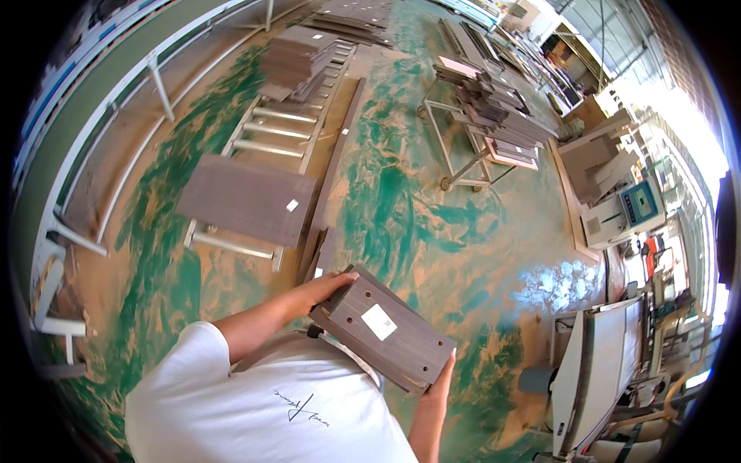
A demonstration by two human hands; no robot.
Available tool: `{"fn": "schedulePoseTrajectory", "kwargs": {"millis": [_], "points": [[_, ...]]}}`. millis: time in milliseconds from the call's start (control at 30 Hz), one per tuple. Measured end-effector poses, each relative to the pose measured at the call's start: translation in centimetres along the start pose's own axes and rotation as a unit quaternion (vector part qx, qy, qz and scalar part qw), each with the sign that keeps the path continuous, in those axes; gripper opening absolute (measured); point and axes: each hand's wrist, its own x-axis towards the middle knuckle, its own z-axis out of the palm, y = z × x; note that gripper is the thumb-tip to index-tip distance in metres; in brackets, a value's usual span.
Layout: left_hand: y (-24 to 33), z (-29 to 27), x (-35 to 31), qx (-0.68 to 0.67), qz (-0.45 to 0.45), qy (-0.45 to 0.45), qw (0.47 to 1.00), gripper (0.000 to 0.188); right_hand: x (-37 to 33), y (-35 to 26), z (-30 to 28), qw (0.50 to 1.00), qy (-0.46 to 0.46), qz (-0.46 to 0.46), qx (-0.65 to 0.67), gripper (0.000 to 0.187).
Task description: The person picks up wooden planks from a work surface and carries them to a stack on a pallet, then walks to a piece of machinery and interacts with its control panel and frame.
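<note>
I carry a short stack of brown wooden panels point(409, 332) in front of my body, tilted down toward the right. The top panel has several drilled holes and a white label point(379, 322). My left hand point(336, 285) grips its far left end, with the fingers over the edge. At the near right end, my right hand point(441, 378) is closed on the side, its fingers partly hidden under the panels. How many panels are in the stack I cannot tell exactly.
A large brown panel point(245, 197) lies across a roller conveyor point(282, 133) ahead on the left, with stacked panels point(297, 63) beyond. A wheeled cart point(451, 166) bears panels ahead right. A machine with a blue screen point(639, 203) stands at right. A metal frame point(158, 89) runs along the left.
</note>
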Motion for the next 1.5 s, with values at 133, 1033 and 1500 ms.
{"fn": "schedulePoseTrajectory", "kwargs": {"millis": [133,1033,1500], "points": [[8.0,2.9,11.4,0.004,-0.006,-0.004,1.000,0.052,12.2,-7.6,1.8,1.000,0.010,0.024,0.009,0.074],[66.7,3.5,74.8,-0.186,0.151,0.117,0.964,0.056,93.4,-57.0,37.9,0.980,-0.145,0.014,-0.135,0.068],[99.9,14.0,110.6,-0.165,0.239,0.159,0.944,0.050,135.8,-87.4,54.0,0.961,-0.223,0.050,-0.158,0.060]]}}
